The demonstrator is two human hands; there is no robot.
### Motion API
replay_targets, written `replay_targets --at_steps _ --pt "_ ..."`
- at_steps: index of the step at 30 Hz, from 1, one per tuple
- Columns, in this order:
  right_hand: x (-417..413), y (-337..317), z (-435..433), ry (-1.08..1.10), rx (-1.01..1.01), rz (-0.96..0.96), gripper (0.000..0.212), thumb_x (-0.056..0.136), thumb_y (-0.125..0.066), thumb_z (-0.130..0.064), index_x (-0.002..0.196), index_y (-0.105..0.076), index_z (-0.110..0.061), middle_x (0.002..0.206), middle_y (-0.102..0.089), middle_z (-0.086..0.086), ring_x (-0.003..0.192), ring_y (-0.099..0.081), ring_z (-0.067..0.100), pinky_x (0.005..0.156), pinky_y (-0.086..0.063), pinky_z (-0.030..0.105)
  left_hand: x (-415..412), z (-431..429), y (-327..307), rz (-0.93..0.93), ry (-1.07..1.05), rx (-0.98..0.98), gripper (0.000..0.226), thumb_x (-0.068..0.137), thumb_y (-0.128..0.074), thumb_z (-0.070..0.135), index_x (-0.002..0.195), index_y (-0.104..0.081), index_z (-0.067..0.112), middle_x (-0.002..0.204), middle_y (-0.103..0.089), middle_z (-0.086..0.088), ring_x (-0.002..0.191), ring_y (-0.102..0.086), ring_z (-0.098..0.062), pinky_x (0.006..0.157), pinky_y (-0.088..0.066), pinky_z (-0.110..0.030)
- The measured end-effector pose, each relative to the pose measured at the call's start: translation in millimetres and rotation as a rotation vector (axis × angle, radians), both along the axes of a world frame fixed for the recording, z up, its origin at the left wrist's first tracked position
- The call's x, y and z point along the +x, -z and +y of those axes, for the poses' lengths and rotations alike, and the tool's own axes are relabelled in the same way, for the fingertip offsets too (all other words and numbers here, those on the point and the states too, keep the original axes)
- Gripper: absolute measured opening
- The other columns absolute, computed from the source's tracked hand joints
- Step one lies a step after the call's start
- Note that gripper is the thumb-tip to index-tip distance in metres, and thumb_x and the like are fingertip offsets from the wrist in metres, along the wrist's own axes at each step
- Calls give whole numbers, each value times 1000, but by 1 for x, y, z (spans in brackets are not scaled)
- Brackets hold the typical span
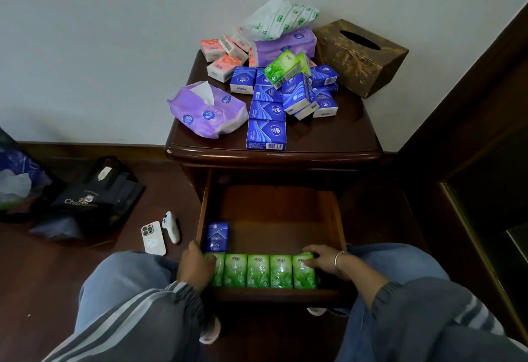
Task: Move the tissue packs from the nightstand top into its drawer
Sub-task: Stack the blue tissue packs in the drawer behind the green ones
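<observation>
The dark wooden nightstand [337, 133] has its drawer [274, 210] pulled open. Several green tissue packs [258, 270] stand in a row along the drawer's front, and one blue pack [217, 236] stands behind them at the left. My left hand [196, 267] curls round the leftmost green pack. My right hand [323, 258] grips the rightmost green pack [303, 274]. On the top lie several blue packs [267, 134], green packs [281, 67], pink packs [225, 67], two purple soft packs [207, 113] and a white-green pack [278, 18].
A brown tissue box [360, 55] stands at the top's back right. On the floor to the left lie a phone [153, 238], a white controller [171, 226] and dark bags [94, 193]. My knees flank the drawer. Dark wooden furniture [471, 133] is at the right.
</observation>
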State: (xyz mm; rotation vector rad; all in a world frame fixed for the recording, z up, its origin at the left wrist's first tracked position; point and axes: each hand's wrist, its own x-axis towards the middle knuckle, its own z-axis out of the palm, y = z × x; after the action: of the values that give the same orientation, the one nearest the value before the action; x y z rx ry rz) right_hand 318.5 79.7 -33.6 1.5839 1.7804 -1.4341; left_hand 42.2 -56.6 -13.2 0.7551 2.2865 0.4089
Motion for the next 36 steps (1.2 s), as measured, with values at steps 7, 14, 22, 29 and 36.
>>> replay_targets --at_steps 7,14,22,29,36 --pt "-2 2 -4 -93 155 -3 43 93 -56 -31 131 -53 -14 137 -50 6 124 -47 21 101 -39 28 0 -1 -2 -16 12 9 36 85 -57 13 116 -45 -2 120 -55 -26 108 -55 -41 88 -46 -40" --pt "-5 4 -10 46 -40 22 58 91 -56 -11 144 -34 -19 145 -38 9 126 -44 26 96 -46 35 0 -1 -2 -13 18 6 41 86 -56 14 122 -44 -1 123 -53 -26 111 -54 -41 92 -45 -41" --pt "-7 -3 -19 91 -43 -76 36 85 -59 1 121 -56 -5 124 -58 19 108 -61 33 84 -56 42 2 -1 0 -13 20 10 46 85 -59 16 123 -42 -3 126 -52 -26 116 -52 -42 96 -44 -44" --pt "-7 -12 -19 38 -59 -120 41 85 -64 -16 123 -54 -7 122 -59 16 110 -60 30 89 -54 40 2 -2 -1 -15 28 4 51 85 -60 16 128 -40 -3 128 -51 -25 117 -51 -41 97 -43 -43" --pt "-18 -46 -15 -48 94 -224 60 86 -61 -37 135 -42 -8 140 -45 11 124 -48 27 102 -42 33 4 -3 -6 -26 0 9 47 87 -59 18 126 -42 -2 127 -53 -26 116 -52 -41 97 -43 -43"
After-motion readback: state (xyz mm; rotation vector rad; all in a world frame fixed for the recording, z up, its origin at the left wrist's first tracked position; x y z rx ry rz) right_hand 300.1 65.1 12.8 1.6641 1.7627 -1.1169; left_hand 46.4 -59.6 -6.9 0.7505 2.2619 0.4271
